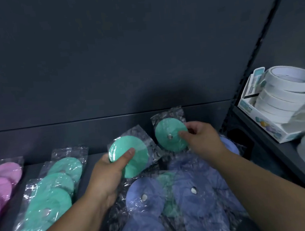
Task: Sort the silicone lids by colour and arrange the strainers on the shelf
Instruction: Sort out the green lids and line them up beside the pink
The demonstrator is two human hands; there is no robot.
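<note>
On the dark shelf, seen from the head camera, the left hand (108,171) held a round teal-green silicone lid in a clear plastic sleeve (131,156), thumb pressed on its face and fingers behind. The right hand (199,139) pinched a second teal-green bagged lid (169,134) by its right edge, raised just above the shelf near the back wall. Both hands were closed on their lids.

Sorting by colour was judged to be the step in hand. A row of teal-green bagged lids (49,194) lay to the left, a pink bagged group (0,182) at the far left, and a loose heap of blue-violet bagged lids (188,197) sat under the hands, with some green showing between them.

Being discs, the lids had no long axis of their own; each faced up and toward the camera, tilted. Their sleeves ran roughly front to back.

No strainers were visible. White tape rolls in a box (282,96) stood well apart to the right.

The next move would call for carrying both held lids left to the green row and overlapping them there.
</note>
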